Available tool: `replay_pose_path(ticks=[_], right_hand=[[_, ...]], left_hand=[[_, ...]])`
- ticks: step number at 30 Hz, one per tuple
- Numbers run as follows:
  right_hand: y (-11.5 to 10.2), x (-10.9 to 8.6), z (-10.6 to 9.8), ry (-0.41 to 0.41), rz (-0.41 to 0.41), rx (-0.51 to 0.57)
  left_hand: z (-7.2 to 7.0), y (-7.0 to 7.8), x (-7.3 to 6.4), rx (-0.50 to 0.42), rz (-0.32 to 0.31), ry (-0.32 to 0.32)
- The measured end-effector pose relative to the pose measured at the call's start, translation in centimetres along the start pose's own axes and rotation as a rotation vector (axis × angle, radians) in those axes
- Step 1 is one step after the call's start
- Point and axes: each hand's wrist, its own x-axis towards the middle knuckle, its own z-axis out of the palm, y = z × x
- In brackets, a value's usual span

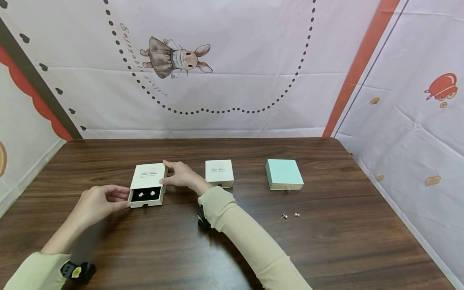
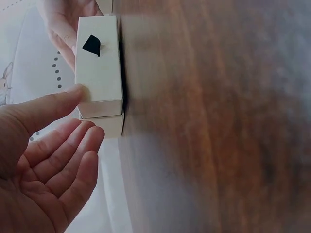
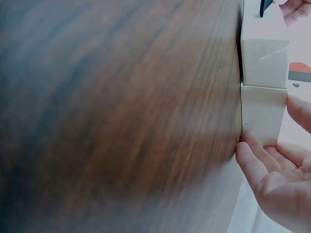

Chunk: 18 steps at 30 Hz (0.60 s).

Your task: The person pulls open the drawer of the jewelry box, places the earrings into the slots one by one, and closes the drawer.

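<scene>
A white drawer-style jewelry box (image 1: 148, 174) stands at the left of the table with its drawer (image 1: 156, 201) partly slid out. Two flower-shaped stud earrings (image 1: 146, 194) sit on the black insert. My left hand (image 1: 97, 203) is at the drawer's left side; in the left wrist view its thumb touches the front corner, the other fingers loosely bent beside the box. At the right and rear of the outer sleeve, my right hand (image 1: 183, 176) holds the box, fingertips on its back end in the right wrist view. A black pull tab (image 2: 92, 45) shows on the drawer front.
To the right stand a second white box (image 1: 219, 172), closed, and a closed mint-green box (image 1: 284, 173). In front of the green one lie two loose stud earrings (image 1: 290, 216). A printed white cloth (image 1: 235, 92) hangs behind the brown wooden table (image 1: 344, 233).
</scene>
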Motion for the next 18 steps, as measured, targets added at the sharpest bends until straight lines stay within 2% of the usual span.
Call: replay_pose_path(ticks=[11,18], right_hand=[[-0.06,-0.13,-0.02,-0.009,0.005,0.031],[-0.19,-0.2,-0.05,0.001,0.007,-0.002]], left_hand=[[0.01,-0.1,0.58,0.006,0.0,0.001],[-0.03,-0.13,1.06,0.002,0.001,-0.017]])
